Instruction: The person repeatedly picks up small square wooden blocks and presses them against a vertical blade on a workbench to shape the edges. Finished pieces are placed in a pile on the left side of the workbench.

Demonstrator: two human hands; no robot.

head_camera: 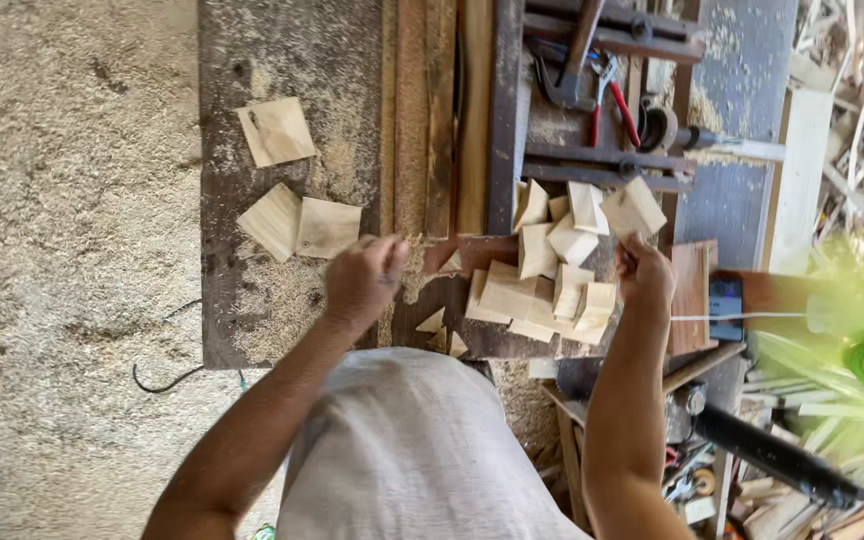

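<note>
One pale wood block [635, 208] sat pinched in the fingers of the right hand [644, 272], lifted just above the far edge of a pile of blocks [542, 285] heaped on the bench [282, 60]. That pile lay between the two hands, nearer the right. The left hand [362, 282] was curled into a loose fist over the bench's middle; I could not tell whether it held anything. Just beyond its knuckles lay two flat squares [299, 224], touching each other, and a third square [276, 131] lay apart toward the bench's far left corner. Red-handled pliers [614, 100] rested on the metal frame [602, 160] past the pile.
</note>
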